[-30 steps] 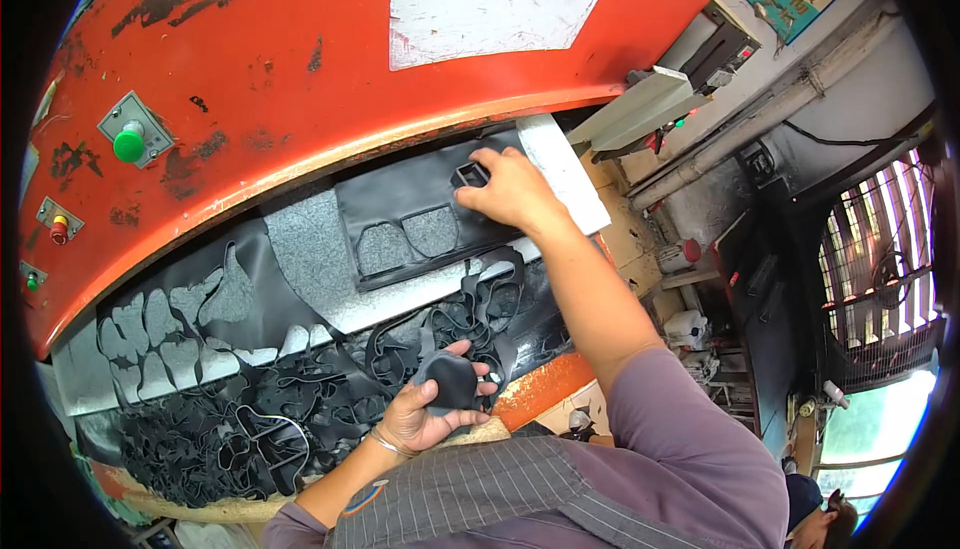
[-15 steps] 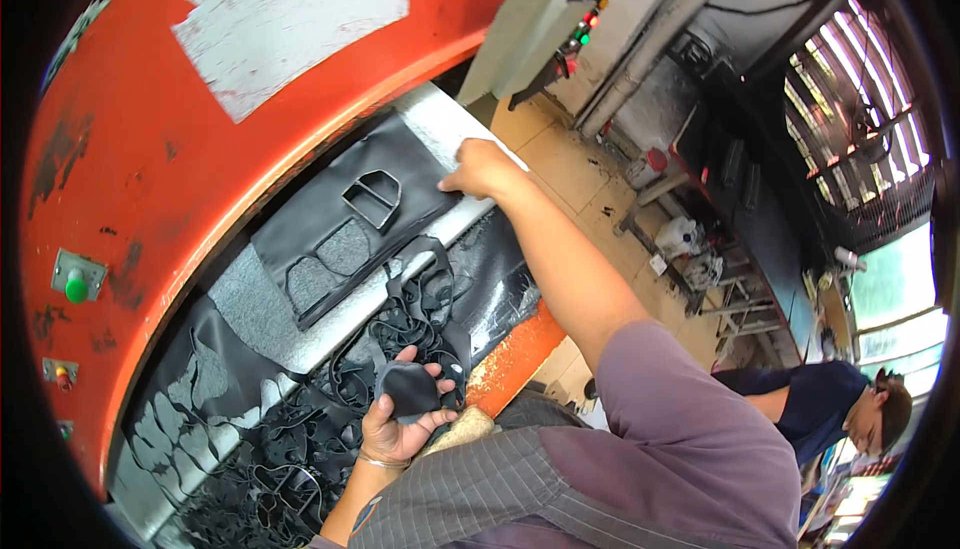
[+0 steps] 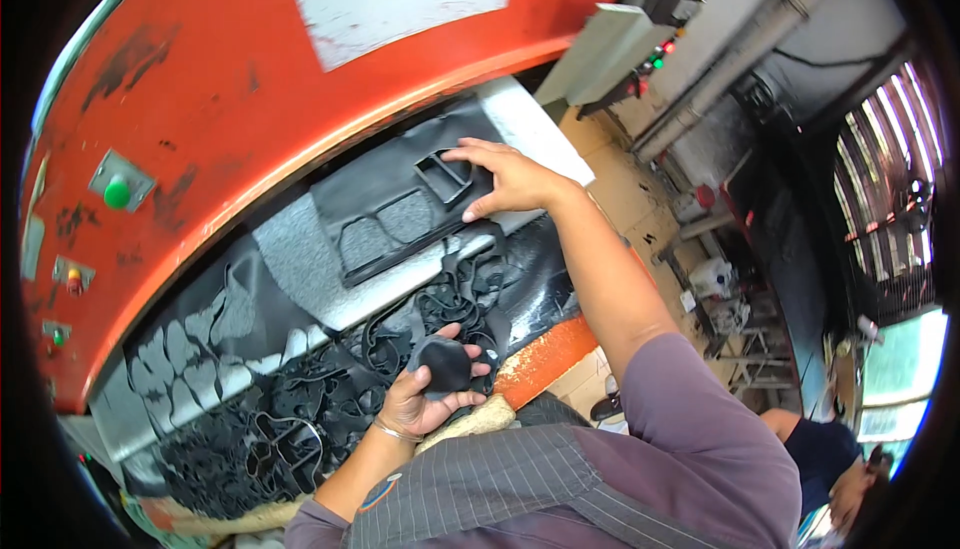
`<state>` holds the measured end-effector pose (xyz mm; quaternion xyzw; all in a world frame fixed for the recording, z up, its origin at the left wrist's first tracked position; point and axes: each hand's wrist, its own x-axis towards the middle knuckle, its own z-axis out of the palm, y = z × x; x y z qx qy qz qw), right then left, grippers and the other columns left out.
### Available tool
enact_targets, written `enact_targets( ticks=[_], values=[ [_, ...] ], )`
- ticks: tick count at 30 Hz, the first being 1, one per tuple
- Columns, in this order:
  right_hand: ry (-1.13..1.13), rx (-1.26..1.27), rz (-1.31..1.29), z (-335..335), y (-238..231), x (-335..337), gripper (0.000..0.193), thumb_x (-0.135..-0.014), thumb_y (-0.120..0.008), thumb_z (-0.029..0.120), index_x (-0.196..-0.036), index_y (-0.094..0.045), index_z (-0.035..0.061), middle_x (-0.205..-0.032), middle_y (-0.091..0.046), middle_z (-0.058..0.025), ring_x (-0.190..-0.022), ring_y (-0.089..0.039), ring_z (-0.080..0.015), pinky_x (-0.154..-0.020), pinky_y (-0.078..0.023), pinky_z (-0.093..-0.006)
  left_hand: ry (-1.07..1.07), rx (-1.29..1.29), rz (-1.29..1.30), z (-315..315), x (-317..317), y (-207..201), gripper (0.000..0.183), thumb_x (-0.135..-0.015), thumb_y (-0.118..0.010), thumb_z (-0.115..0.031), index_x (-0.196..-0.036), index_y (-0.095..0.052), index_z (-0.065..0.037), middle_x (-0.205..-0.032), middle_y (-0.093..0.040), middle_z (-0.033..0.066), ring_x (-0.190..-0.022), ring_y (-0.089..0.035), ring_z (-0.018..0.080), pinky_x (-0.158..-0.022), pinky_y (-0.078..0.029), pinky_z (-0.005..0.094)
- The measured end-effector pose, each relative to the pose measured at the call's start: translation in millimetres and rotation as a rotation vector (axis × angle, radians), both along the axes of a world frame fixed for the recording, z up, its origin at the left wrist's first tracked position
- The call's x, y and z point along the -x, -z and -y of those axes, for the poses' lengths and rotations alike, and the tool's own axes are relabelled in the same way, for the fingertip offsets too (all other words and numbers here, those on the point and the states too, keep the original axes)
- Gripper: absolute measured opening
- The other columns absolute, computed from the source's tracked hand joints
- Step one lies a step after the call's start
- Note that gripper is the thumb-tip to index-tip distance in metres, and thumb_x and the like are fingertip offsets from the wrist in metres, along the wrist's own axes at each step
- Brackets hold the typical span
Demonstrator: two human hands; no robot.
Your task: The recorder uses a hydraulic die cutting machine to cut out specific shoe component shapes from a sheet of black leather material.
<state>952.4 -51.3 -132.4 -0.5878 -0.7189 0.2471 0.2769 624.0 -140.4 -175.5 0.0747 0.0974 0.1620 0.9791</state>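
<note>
My left hand (image 3: 425, 404) is closed around a small, rounded stack of black cut sheet pieces (image 3: 447, 364), held above a heap of black offcuts (image 3: 330, 379). My right hand (image 3: 510, 181) reaches over the press bed, thumb and fingers around a metal cutting die (image 3: 444, 179). This die is an open frame with a crossbar, standing on a folded black sheet (image 3: 365, 179). Beside it, two joined cut-outs (image 3: 385, 224) in the sheet show the grey, rough surface beneath.
An orange press head (image 3: 220, 119) with a green button (image 3: 117, 193) overhangs the pale bed (image 3: 310, 259). Another cutting die (image 3: 290, 449) lies among the offcuts. A grey metal flap (image 3: 595, 54) juts out at the bed's far end. Another person (image 3: 825, 464) is at the lower right.
My right hand has moved from the sheet's edge onto the die, which has turned and shifted nearer the cut-outs. My left hand keeps its stack. The whole view has swung.
</note>
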Motion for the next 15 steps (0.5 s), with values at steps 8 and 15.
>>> enact_targets(
  ticks=[8, 15],
  values=[
    [0.045, -0.153, 0.008, 0, 33, 21, 0.038, -0.066, -0.082, 0.026, -0.086, -0.056, 0.0062, -0.121, -0.058, -0.0177, -0.131, -0.041, -0.0330, -0.113, -0.020, -0.0511, -0.003, 0.032, -0.003, 5, 9, 4, 0.075, -0.083, -0.071, -0.022, -0.144, -0.029, -0.010, -0.130, -0.050, 0.0186, -0.118, -0.053, 0.0333, -0.090, -0.050, 0.0523],
    [0.071, -0.211, -0.020, 14, 36, 25, 0.033, -0.064, -0.083, 0.023, -0.077, -0.058, 0.0055, -0.109, -0.063, -0.0177, -0.127, -0.047, -0.0342, -0.112, -0.024, -0.0491, 0.015, 0.045, 0.019, 6, 9, 9, 0.072, -0.085, -0.069, -0.021, -0.144, -0.028, -0.011, -0.130, -0.048, 0.0175, -0.119, -0.052, 0.0307, -0.091, -0.050, 0.0504]
  ],
)
